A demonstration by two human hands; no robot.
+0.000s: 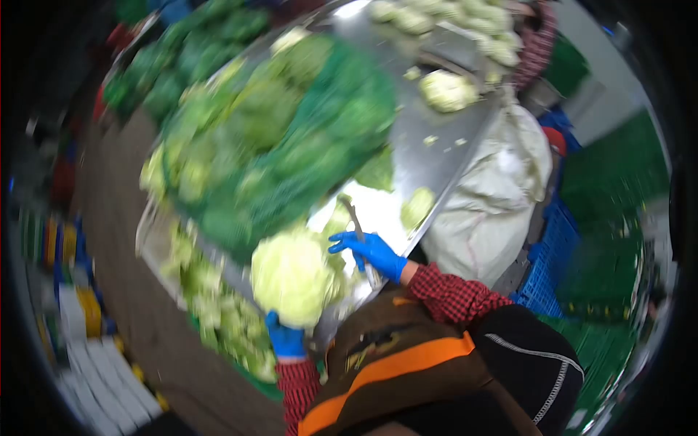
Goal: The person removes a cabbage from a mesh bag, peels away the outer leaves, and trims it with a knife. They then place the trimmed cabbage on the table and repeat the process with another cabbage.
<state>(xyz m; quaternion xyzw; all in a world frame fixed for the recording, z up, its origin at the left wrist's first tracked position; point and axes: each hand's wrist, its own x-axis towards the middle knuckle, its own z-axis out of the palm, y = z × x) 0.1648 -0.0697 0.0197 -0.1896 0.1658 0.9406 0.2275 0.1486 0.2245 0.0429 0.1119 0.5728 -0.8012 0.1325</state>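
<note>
A pale green cabbage head (292, 277) rests at the near edge of the metal table. My left hand (287, 340), in a blue glove, grips its lower side, with most fingers hidden beneath it. Just right of the cabbage is my gloved right hand (374, 254), its fingers stretched out and apart. A slim dark tool (351, 212), perhaps a knife, passes under that hand; the blur hides its shape. Loose leaves (418, 208) lie nearby on the metal. Beyond the cabbage lies a green mesh sack (320, 142) full of cabbages.
Trimmed leaves (218, 294) fill a container at the table's left side. A white sack (487, 196) stands along the right edge, near a blue crate (552, 258) and green crates (603, 218). Across the table (436, 156), another person's sleeve (534, 47) shows beside more cabbages (447, 91).
</note>
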